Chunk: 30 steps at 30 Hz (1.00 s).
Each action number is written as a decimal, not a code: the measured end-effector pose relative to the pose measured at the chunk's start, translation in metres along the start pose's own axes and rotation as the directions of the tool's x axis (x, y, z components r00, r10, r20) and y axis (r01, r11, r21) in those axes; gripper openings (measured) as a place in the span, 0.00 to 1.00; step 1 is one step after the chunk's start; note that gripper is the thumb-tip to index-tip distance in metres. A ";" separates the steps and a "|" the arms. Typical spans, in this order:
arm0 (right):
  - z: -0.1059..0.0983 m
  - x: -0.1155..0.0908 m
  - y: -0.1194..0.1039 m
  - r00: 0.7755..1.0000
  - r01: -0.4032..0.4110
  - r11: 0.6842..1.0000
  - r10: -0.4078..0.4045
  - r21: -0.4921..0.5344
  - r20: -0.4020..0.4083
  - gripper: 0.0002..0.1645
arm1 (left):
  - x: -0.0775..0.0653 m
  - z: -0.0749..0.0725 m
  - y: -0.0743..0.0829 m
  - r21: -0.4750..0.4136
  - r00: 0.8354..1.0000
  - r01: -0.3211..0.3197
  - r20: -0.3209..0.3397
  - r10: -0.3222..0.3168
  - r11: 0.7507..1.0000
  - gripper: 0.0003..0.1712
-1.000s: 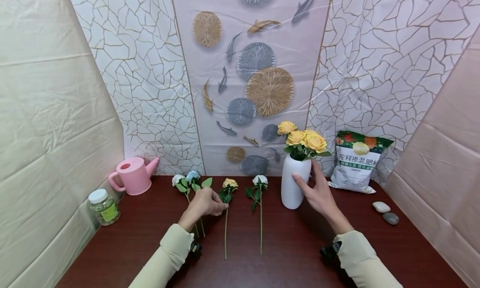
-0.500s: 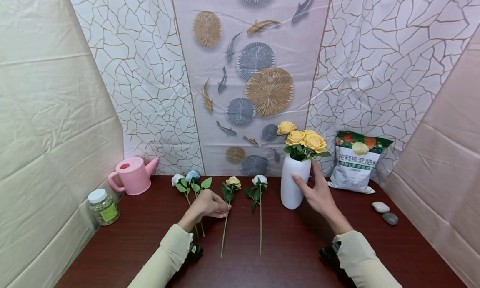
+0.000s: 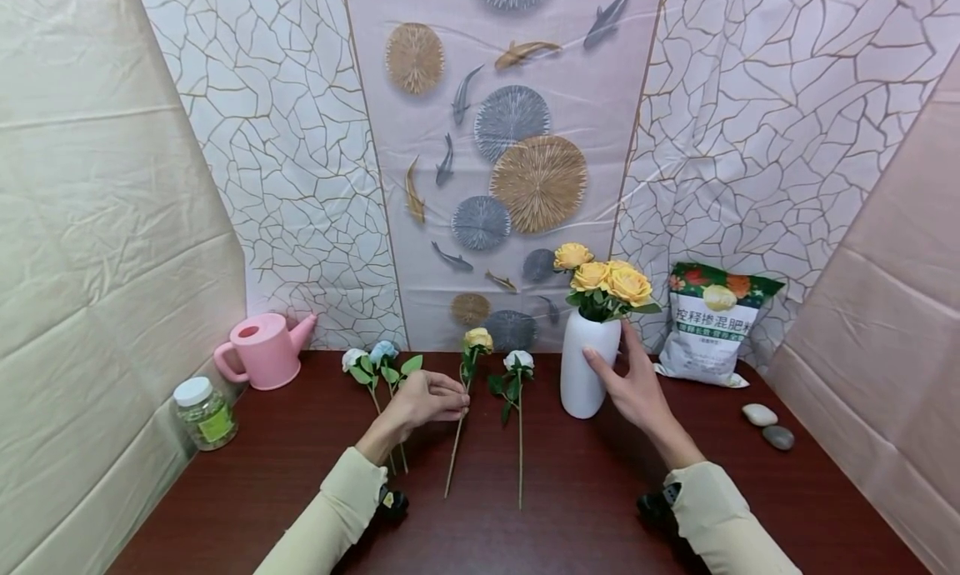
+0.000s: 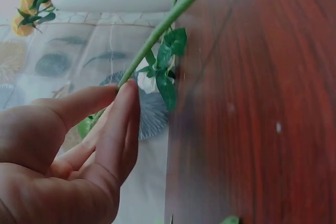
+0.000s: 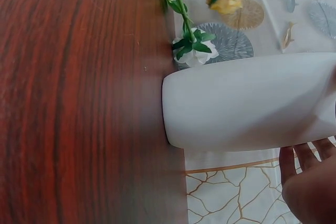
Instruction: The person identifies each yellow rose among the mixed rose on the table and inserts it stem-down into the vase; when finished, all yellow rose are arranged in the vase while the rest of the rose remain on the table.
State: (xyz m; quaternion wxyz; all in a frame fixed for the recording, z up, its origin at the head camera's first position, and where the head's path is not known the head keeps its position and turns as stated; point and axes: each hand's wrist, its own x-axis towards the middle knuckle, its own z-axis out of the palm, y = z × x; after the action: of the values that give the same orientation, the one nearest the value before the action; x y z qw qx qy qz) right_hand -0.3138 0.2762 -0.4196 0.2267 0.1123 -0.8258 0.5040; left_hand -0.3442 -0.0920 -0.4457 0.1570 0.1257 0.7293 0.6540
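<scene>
My left hand (image 3: 426, 402) pinches the green stem of a single yellow rose (image 3: 477, 339) between thumb and fingertips. In the left wrist view its stem (image 4: 168, 22) slants up past the fingertips, the bloom out of sight behind the hand. At the right, my right hand (image 3: 640, 392) holds the side of a white vase (image 3: 588, 371), thumb across the front and fingers round the right side. The vase stands upright with several yellow roses (image 3: 628, 283) in it. Between the hands a white rose (image 3: 519, 361) lies on the table, its stem toward me.
Left of the left hand lie a white rose (image 3: 354, 359) and a blue rose (image 3: 384, 351), stems partly under the wrist. A pink watering can (image 3: 266, 354) and a lidded jar (image 3: 206, 417) stand at left. At right are a fertilizer bag (image 3: 708, 329) and two stones (image 3: 778, 437).
The left hand has raised the yellow rose and shifted it slightly to the right, its bloom now higher and its stem tilted. The right hand and the vase have stayed in place.
</scene>
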 end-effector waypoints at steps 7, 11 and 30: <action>0.000 0.000 -0.001 1.000 -0.008 1.000 0.008 -0.002 0.004 0.51 | 0.004 0.011 0.010 -0.072 0.993 -0.115 -0.008 0.115 0.991 0.23; -0.001 0.000 0.000 1.000 -0.017 1.000 0.017 -0.001 0.002 0.52 | 0.005 0.016 0.022 -0.096 0.979 -0.203 -0.038 0.200 0.975 0.22; -0.004 -0.006 -0.024 1.000 -0.022 1.000 0.022 0.016 0.022 0.52 | 0.027 0.070 0.132 -0.257 0.796 -0.603 -0.241 0.555 0.755 0.18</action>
State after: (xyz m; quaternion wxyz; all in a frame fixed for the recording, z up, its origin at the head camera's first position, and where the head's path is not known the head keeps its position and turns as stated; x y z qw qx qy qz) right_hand -0.2981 0.2683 -0.4025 0.2113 0.1106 -0.8254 0.5117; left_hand -0.3444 -0.0022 -0.3232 -0.0903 0.2691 0.5473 0.7873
